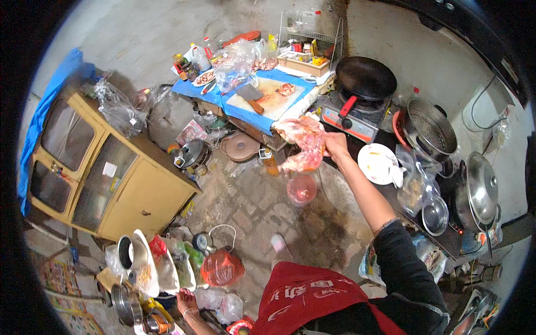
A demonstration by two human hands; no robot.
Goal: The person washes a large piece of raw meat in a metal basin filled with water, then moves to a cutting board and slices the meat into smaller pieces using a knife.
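Note:
My right hand grips a large piece of raw pink meat by its right edge. The meat hangs in the air off the front corner of a worktable, above a red plastic container on the floor. My left hand is low at the left, beside the lower ends of several white bins. Whether its fingers hold anything cannot be made out. On the table lie a cutting board with a scrap of meat and a cleaver.
A black wok sits on a portable cooker. Along the right counter stand a white plate, a steamer pot and a lidded pan. A yellow cabinet is at left. An oil bottle stands on the floor.

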